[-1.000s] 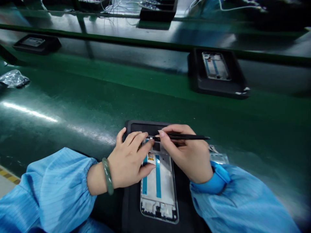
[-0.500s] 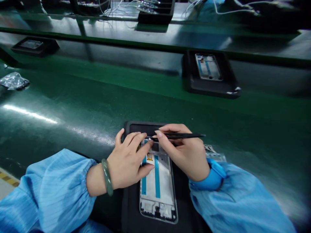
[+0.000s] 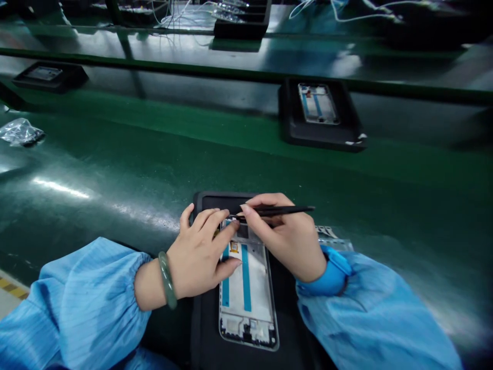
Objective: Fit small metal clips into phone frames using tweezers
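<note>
A phone mid-frame (image 3: 260,280) with two blue strips and a small gold connector lies face down on a black padded tray (image 3: 204,329). My left hand (image 3: 198,257) rests over its upper left part, fingers spread, with fingertips touching the top end. In my right hand (image 3: 292,239), black tweezers (image 3: 296,209) are pinched between thumb and fingers. Their tips point left at the top edge of the phone, close to the left fingertips. What the tips touch is too small to make out.
Farther back on the green bench (image 3: 154,154), another black tray (image 3: 327,136) bears a similar phone frame (image 3: 319,105). A third tray (image 3: 71,79) stands far left. A clear plastic bag (image 3: 21,131) lies at the left, and a clear strip sheet (image 3: 335,241) sits beside my right wrist.
The view has shifted slightly, so everything appears a little farther left. Both hands keep nearly the same pose on the phone, and the tweezers remain at its top edge.
</note>
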Demonstrator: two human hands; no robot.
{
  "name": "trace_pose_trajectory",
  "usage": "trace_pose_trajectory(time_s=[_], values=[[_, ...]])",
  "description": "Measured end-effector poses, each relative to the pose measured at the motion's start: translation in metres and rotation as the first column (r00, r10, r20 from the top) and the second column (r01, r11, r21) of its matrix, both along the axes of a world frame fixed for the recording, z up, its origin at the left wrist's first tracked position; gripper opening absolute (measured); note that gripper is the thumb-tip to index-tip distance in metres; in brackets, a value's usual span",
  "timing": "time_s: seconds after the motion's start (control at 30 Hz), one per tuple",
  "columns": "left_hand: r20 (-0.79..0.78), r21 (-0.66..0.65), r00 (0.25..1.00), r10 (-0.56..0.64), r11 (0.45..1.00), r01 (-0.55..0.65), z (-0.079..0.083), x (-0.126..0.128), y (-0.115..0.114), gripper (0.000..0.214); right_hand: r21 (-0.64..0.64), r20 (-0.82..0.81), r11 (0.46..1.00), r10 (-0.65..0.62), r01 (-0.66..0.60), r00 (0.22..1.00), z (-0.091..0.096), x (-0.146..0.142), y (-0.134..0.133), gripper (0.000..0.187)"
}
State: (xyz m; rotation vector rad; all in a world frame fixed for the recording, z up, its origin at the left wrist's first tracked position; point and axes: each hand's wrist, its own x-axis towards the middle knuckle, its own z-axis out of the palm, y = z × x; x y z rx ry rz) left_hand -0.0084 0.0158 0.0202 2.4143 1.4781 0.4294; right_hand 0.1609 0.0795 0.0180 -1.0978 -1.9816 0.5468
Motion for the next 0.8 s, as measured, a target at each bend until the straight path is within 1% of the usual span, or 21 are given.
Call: trace_pose_trajectory(time_s=[0.07, 0.2, 0.43, 0.63, 0.7, 0.8], values=[[0.0, -0.001, 1.0, 0.001, 1.0, -0.001, 0.0001, 0.0002, 0.0, 0.052, -0.018, -0.024, 1.0, -0.002, 0.002, 1.0, -0.0005, 0.0003, 0.0002, 0.004], [-0.008, -0.004, 1.0, -0.004, 1.0, 0.004, 0.0004, 0.001, 0.0001, 0.053, 0.03, 0.012, 0.999, 0.015, -0.016, 1.0, 0.0005, -0.0004, -0.0009, 0.005], [-0.002, -0.003, 1.0, 0.002, 1.0, -0.002, 0.001, 0.001, -0.0004, 0.051, 0.045, -0.025, 0.999, -0.027, 0.028, 0.999, 0.0026, 0.0005, -0.0022, 0.004], [0.009, 0.002, 1.0, -0.002, 1.0, 0.002, 0.0008, 0.0016, -0.0002, 0.05, 0.1, 0.081, 0.995, -0.021, 0.013, 0.996, 0.0017, 0.0001, -0.004, 0.005], [0.006, 0.005, 1.0, -0.001, 1.0, 0.001, 0.0007, 0.0014, -0.0001, 0.051, 0.116, 0.088, 0.993, -0.025, 0.015, 0.996, 0.0023, -0.0002, -0.0037, 0.006], [0.0, 0.006, 1.0, -0.001, 1.0, 0.001, 0.0007, 0.0009, -0.0001, 0.051, 0.104, 0.049, 0.994, -0.019, 0.014, 0.999, 0.0034, 0.0, -0.0021, 0.008]])
